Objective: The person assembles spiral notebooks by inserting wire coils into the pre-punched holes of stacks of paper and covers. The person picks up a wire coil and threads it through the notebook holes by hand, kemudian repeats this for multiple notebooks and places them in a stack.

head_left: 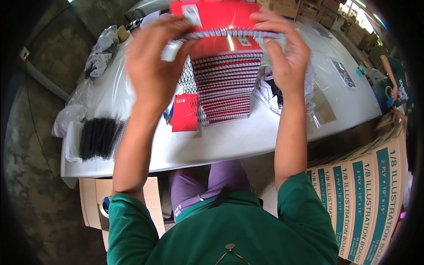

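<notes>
White table (229,141) under a stack (226,88) of red notebooks; left hand (152,66) and right hand (285,51) both grip the raised notebook (216,15) by its spiral edge; black coils (99,138) lie left.

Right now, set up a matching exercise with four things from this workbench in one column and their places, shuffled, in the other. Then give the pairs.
Things:
1. red spiral-bound notebook
2. tall stack of red spiral notebooks
3. pile of black plastic binding coils
4. row of white-and-teal cardboard boxes

Places:
A. near the table's left end
B. held up in both hands, left hand and right hand
C. on the floor, at the person's right
D. mid-table, under the raised hands

Pairs: 1-B, 2-D, 3-A, 4-C
</notes>
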Action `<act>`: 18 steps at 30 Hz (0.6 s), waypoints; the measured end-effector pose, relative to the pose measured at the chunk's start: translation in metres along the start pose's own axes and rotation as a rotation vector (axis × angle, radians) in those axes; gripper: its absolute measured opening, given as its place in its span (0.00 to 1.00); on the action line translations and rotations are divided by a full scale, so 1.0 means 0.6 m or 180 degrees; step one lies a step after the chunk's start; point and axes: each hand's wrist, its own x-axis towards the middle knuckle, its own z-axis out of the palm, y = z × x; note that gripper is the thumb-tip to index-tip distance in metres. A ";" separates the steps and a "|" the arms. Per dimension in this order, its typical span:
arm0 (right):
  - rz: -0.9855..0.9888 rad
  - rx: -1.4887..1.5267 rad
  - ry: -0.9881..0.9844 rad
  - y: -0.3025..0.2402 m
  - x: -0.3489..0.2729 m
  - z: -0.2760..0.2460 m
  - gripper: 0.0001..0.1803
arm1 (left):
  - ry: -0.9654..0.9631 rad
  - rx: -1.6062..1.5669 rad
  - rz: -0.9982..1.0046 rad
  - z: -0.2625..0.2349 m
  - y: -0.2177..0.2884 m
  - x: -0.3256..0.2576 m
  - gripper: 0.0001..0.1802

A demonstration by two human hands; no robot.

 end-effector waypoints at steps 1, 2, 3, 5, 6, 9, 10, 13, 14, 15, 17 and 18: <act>0.0533 0.0444 -0.0347 0.027 -0.019 -0.011 0.15 | -0.0703 0.0149 -0.0709 0.020 0.011 -0.033 0.11; 0.0815 0.0877 -0.0256 0.042 -0.042 -0.013 0.16 | -0.1184 -0.0184 -0.1176 0.041 0.017 -0.059 0.11; 0.1069 0.1314 -0.0166 0.059 -0.062 -0.015 0.18 | -0.0651 -0.0428 -0.1045 0.055 0.016 -0.078 0.09; 0.1439 0.1462 0.0431 0.071 -0.063 -0.008 0.22 | 0.0109 -0.0081 -0.1047 0.055 0.018 -0.089 0.08; 0.1662 0.1193 0.0929 0.062 -0.071 0.023 0.24 | 0.0190 -0.0579 -0.1806 0.063 0.022 -0.095 0.08; 0.1521 -0.0218 0.0937 0.045 -0.090 0.078 0.24 | 0.0559 -0.1471 -0.3255 0.085 0.049 -0.108 0.10; 0.1443 -0.0247 0.1005 0.040 -0.096 0.084 0.24 | 0.0734 -0.1370 -0.3151 0.087 0.055 -0.112 0.11; 0.1067 -0.0382 0.1159 0.035 -0.103 0.084 0.23 | 0.0914 -0.1412 -0.2926 0.080 0.056 -0.128 0.10; 0.0941 -0.0395 0.1196 0.033 -0.107 0.084 0.23 | 0.1038 -0.1430 -0.2737 0.072 0.045 -0.130 0.09; 0.1030 -0.0278 0.1215 0.019 -0.119 0.075 0.25 | 0.1156 -0.1430 -0.2542 0.057 0.030 -0.138 0.09; 0.0534 -0.0298 0.1433 0.003 -0.141 0.063 0.28 | -0.0264 -0.0884 -0.2749 0.014 -0.011 -0.188 0.11; 0.0542 -0.0030 0.1557 -0.010 -0.160 0.071 0.28 | -0.1211 -0.0968 -0.2788 -0.003 -0.017 -0.213 0.14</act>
